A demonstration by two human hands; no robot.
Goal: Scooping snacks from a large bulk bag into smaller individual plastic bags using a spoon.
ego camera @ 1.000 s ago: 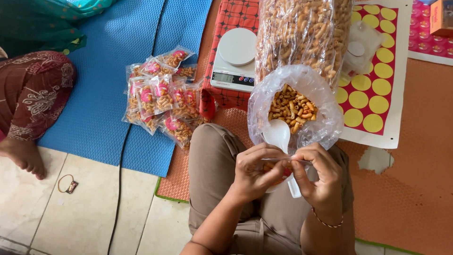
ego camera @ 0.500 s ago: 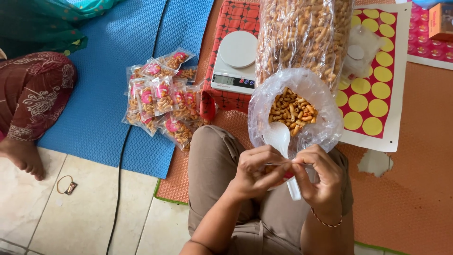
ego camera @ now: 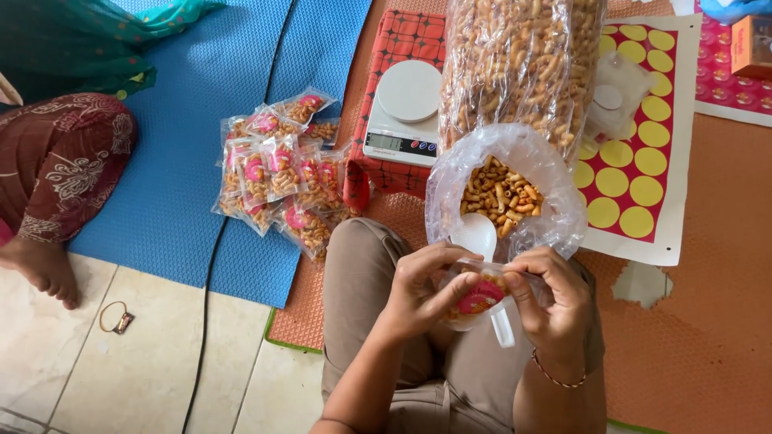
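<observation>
small clear plastic pouch of orange snack curls with a pink round label [ego camera: 480, 295], held over the lap, pinched at its top edge between left hand [ego camera: 418, 291] and right hand [ego camera: 548, 299], fingers pressed together on it. white plastic spoon [ego camera: 476, 236] just behind, in open clear bag of curls [ego camera: 503, 193]. white digital scale [ego camera: 402, 114] beyond; pile of filled pouches [ego camera: 277, 173] on blue mat edge [ego camera: 161, 201].

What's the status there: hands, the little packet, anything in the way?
Left hand and right hand pinching small snack pouch by its top. White spoon lies under it. Open snack bag just beyond.
</observation>
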